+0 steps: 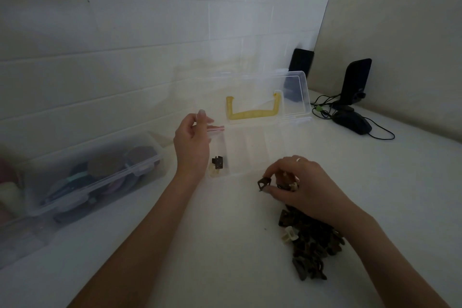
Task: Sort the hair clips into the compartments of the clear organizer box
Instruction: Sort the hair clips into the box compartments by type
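Observation:
The clear organizer box [262, 150] lies open on the white table, its lid [295, 90] with a yellow handle [252, 114] standing up behind. A black hair clip [217, 162] and a pale one [214, 172] lie in the leftmost compartment. My left hand [192, 145] hovers at the box's left end, fingers loosely apart and holding nothing. My right hand [300, 182] sits just in front of the box, pinching a small brown hair clip [264, 184] between thumb and fingers. A heap of dark hair clips [312, 245] with one cream clip [290, 234] lies under my right wrist.
A closed clear storage box [100, 177] filled with coloured items stands at the left against the wall. Two black speakers [356, 82] with cables and a black mouse [352, 122] sit at the back right corner.

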